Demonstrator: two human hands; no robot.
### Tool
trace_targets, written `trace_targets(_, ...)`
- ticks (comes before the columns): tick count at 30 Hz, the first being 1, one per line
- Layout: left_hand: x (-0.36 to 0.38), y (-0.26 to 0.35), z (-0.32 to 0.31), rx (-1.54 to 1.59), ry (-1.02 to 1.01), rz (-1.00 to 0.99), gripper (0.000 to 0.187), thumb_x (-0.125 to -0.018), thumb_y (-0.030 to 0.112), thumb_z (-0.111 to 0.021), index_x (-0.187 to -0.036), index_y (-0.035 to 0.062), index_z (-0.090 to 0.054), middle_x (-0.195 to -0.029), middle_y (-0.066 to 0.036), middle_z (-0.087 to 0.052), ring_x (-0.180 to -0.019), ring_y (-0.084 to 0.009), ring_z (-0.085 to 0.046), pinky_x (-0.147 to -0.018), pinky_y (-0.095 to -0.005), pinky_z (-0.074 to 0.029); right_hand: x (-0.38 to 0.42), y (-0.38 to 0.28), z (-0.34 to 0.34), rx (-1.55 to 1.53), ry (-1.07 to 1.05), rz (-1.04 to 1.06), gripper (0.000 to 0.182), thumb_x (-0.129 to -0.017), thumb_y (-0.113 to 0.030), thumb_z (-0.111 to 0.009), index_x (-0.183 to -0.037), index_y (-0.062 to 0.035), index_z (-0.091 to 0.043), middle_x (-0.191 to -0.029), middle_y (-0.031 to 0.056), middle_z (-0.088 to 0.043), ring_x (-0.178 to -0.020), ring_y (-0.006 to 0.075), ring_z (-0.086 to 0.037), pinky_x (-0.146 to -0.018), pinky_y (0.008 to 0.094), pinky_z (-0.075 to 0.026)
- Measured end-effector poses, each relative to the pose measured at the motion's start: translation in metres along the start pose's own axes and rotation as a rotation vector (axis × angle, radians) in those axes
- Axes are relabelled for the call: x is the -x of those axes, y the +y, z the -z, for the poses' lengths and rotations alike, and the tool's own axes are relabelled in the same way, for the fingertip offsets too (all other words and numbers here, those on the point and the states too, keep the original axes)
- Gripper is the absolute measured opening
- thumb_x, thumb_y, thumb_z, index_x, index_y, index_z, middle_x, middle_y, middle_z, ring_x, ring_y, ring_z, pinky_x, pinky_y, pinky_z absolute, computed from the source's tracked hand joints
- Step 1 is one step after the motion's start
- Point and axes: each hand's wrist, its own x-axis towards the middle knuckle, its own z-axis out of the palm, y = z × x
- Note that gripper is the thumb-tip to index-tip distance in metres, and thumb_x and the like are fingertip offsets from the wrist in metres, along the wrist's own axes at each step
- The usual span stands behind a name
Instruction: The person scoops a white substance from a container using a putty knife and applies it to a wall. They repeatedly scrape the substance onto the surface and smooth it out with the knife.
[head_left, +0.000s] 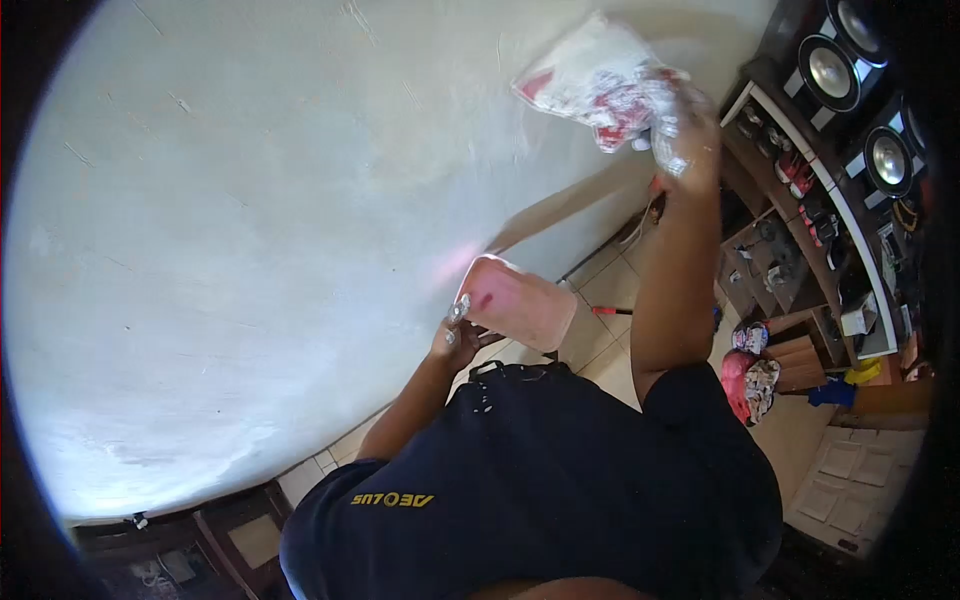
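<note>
My left hand grips a pink plastic container by its side, fingers beneath and thumb near the rim. White paste is smeared on that hand's fingers. Raised at the upper right, my right hand is closed around a flat red piece thickly coated in white paste. The piece overlaps the wall in this view, and white paste also covers the fingers holding it. Pale and whitish, the wall carries short scratch marks and brighter white patches low on the left.
A curved shelf unit with shoes and small items stands at the right, below round speakers. A red-handled tool lies on the tiled floor. Dark wooden furniture is at lower left, a pale panelled door at lower right.
</note>
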Motion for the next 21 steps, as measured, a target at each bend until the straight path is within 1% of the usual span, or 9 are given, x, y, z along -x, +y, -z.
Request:
trace_targets(1,0.001,0.001,-0.001,-0.055,-0.007,0.002,0.080,-0.075,0.057,-0.054,-0.134,0.0083,-0.031,-0.133,-0.014,-0.040,-0.118,-0.0349,-0.043,-0.098,-0.0536,-0.033,-0.003,0.000,0.012,-0.138,-0.098,0.035,0.035,-0.085,-0.029,-0.053,-0.104,0.0004,-0.056,-0.090,0.0107,-0.063,-0.070,0.0183,-0.062,-0.053,0.0262,-0.047)
trace_targets(2,0.001,0.001,-0.002,-0.053,-0.007,0.006,0.080,-0.075,0.057,-0.054,-0.134,0.0083,-0.031,-0.133,-0.014,-0.040,-0.118,-0.0349,-0.043,-0.098,-0.0536,-0.033,-0.004,0.006,0.014,-0.135,-0.096,0.032,0.035,-0.085,-0.029,-0.053,-0.104,0.0004,-0.056,-0.090,0.0107,-0.063,-0.070,0.0183,-0.062,-0.053,0.0262,-0.047)
trace_targets(5,0.000,-0.001,0.003,-0.069,-0.004,0.020,0.082,-0.073,0.058,-0.056,-0.134,0.0087,-0.031,-0.133,-0.014,-0.040,-0.118,-0.0347,-0.043,-0.098,-0.0533,-0.033,-0.002,0.046,0.006,-0.441,-0.136,0.006,0.043,-0.087,-0.033,-0.046,-0.115,-0.0006,-0.049,-0.107,0.0109,-0.058,-0.099,0.0252,-0.057,-0.077,0.0383,-0.048)
trace_targets(7,-0.003,-0.004,0.005,-0.052,0.014,0.032,0.081,-0.074,0.057,-0.057,-0.134,0.0086,-0.032,-0.132,-0.015,-0.041,-0.117,-0.0350,-0.044,-0.097,-0.0533,-0.034,0.016,0.100,-0.013,-0.431,-0.140,-0.122,0.040,-0.084,-0.033,-0.055,-0.111,-0.0029,-0.051,-0.104,0.0115,-0.058,-0.097,0.0235,-0.057,-0.076,0.0373,-0.049)
trace_targets(9,0.000,-0.004,0.000,-0.016,0.039,0.034,0.077,-0.075,0.053,-0.058,-0.132,0.0074,-0.034,-0.129,-0.015,-0.044,-0.113,-0.0359,-0.048,-0.094,-0.0532,-0.038,0.038,0.140,-0.031,-0.363,-0.061,-0.438,0.042,-0.083,-0.033,-0.058,-0.111,-0.0030,-0.050,-0.099,0.0102,-0.059,-0.090,0.0212,-0.060,-0.071,0.0363,-0.050)
trace_targets(13,-0.004,-0.006,0.011,0.000,0.023,0.076,0.071,-0.079,0.051,-0.055,-0.130,0.0056,-0.037,-0.128,-0.016,-0.045,-0.112,-0.0363,-0.048,-0.093,-0.0530,-0.039,0.104,0.183,-0.028,-0.422,0.052,-0.609,0.034,-0.084,-0.025,-0.060,-0.108,-0.0029,-0.051,-0.083,0.0050,-0.060,-0.067,0.0149,-0.059,-0.058,0.0294,-0.052)
trace_targets(17,0.000,-0.005,0.008,0.019,0.020,0.046,0.069,-0.081,0.049,-0.052,-0.131,0.0053,-0.036,-0.129,-0.018,-0.044,-0.114,-0.0370,-0.047,-0.095,-0.0525,-0.039,0.131,0.194,0.015,-0.528,-0.114,-0.711,0.036,-0.086,-0.027,-0.057,-0.111,-0.0020,-0.050,-0.086,0.0063,-0.061,-0.066,0.0155,-0.060,-0.061,0.0308,-0.054)
trace_targets(19,0.003,-0.001,0.001,0.005,0.022,0.037,0.068,-0.081,0.049,-0.052,-0.131,0.0053,-0.036,-0.129,-0.018,-0.044,-0.114,-0.0370,-0.047,-0.095,-0.0527,-0.038,0.128,0.180,0.041,-0.222,-0.069,-0.633,0.037,-0.088,-0.028,-0.054,-0.112,0.0004,-0.051,-0.090,0.0076,-0.061,-0.069,0.0159,-0.061,-0.063,0.0334,-0.054)
trace_targets(21,0.008,0.002,-0.006,0.011,0.035,0.010,0.071,-0.081,0.049,-0.053,-0.133,0.0059,-0.033,-0.130,-0.018,-0.043,-0.115,-0.0369,-0.046,-0.096,-0.0534,-0.038,0.108,0.253,0.110,-0.331,-0.050,-0.566,0.028,-0.089,-0.014,-0.051,-0.110,0.0036,-0.053,-0.095,0.0108,-0.060,-0.085,0.0224,-0.060,-0.080,0.0352,-0.050)
